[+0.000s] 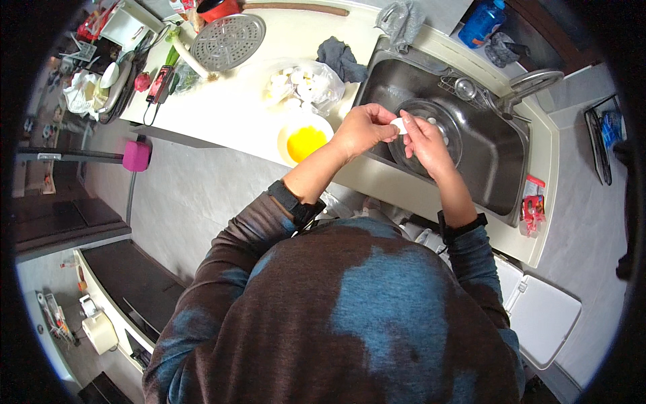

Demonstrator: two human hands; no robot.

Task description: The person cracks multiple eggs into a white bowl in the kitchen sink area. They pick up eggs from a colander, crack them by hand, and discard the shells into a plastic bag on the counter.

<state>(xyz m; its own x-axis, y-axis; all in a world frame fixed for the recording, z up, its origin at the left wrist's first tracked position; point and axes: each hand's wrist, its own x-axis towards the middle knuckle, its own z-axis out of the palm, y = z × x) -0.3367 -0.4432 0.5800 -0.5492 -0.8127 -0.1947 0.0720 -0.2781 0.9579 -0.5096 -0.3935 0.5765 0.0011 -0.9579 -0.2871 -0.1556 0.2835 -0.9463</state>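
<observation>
Over the sink, my left hand (367, 129) and my right hand (425, 140) meet fingertip to fingertip. Both pinch one small white, egg-like piece (398, 125), which the fingers partly cover. Below it, a round bowl (458, 135) sits in the steel sink basin (494, 151), with a few small white pieces inside. Left of my left hand, a pale bowl (283, 144) on the counter holds a bright yellow mass (307, 143) that looks like egg yolk. Behind that bowl lies a clear plastic bag (330, 83) with several white, shell-like pieces.
A grey cloth (340, 58) lies beside the sink's left edge. The faucet (509, 101) rises at the basin's far right. A perforated steamer plate (229, 43), a leek (186, 55) and a phone (160, 83) occupy the counter's left. Red packets (532, 209) stand right of the sink.
</observation>
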